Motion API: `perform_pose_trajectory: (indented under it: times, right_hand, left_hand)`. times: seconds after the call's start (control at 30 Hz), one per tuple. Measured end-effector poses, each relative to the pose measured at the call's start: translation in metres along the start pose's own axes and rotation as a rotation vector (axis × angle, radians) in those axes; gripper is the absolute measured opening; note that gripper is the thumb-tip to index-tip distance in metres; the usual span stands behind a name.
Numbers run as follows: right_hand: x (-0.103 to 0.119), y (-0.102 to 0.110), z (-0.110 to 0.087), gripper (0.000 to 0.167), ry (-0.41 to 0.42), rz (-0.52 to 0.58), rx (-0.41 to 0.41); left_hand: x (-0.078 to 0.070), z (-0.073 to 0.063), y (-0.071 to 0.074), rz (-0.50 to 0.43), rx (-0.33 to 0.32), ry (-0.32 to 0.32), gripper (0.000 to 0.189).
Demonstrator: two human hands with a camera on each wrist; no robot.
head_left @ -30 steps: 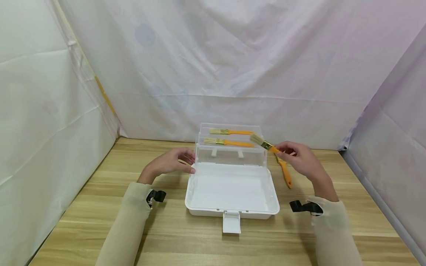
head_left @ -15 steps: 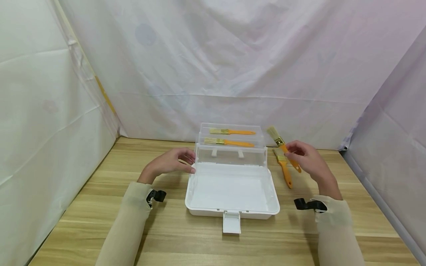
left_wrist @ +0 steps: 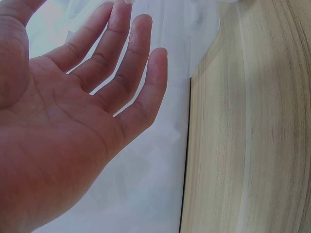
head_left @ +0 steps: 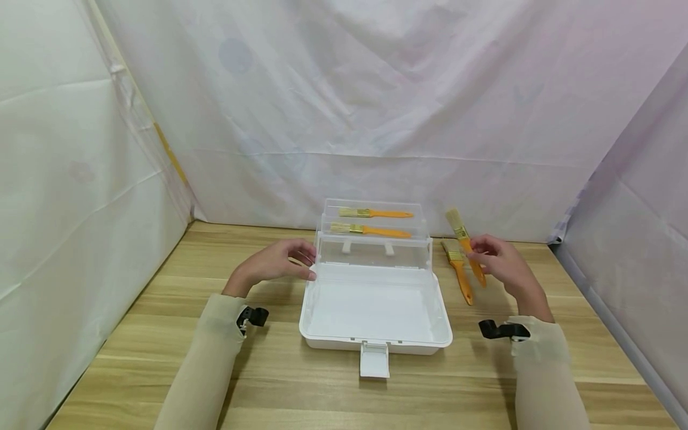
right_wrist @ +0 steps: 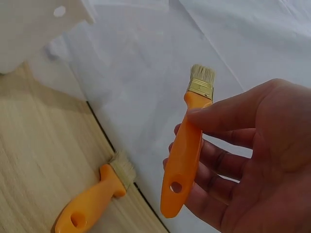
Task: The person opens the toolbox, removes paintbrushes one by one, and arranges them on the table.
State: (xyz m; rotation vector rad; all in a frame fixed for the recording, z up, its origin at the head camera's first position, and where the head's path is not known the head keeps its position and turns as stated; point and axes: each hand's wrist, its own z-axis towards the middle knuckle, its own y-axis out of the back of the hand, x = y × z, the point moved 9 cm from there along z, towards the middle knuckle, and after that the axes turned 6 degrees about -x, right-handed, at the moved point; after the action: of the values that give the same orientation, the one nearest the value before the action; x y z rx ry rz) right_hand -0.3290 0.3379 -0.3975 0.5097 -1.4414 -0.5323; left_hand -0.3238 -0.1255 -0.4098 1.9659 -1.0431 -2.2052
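Note:
My right hand pinches an orange-handled paintbrush between thumb and fingers, bristles pointing up and away. Beside it, a second paintbrush lies on the table to the right of the box; its bristles and handle hole show in the right wrist view. Two more paintbrushes, a far one and a nearer one, lie across the raised clear lid section. My left hand is at the left back corner of the white box, its fingers relaxed and spread, palm showing in the left wrist view.
The box stands with its lid folded back and its front latch hanging down. Around it is a wood-grain table. White sheeting hangs behind and along both sides.
My right hand has moved to the right, away from the lid, then slightly down, and the held paintbrush has turned more upright over the lying one. My left hand stays in place.

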Motion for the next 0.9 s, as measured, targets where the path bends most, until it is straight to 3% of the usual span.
perform_pose_trajectory:
  times: [0.3,0.5,0.9]
  right_hand:
    - [-0.024,0.000,0.001,0.039,-0.095,0.028,0.015]
    - [-0.036,0.000,0.001,0.038,-0.117,0.066,0.021]
    - [-0.063,0.003,0.000,0.041,-0.185,0.039,0.023]
  left_hand:
    - [0.000,-0.001,0.000,0.002,0.002,-0.010,0.050]
    - [-0.001,-0.001,-0.001,0.000,0.004,-0.010,0.050]
    - [0.000,0.001,0.000,-0.008,0.000,0.004,0.049]
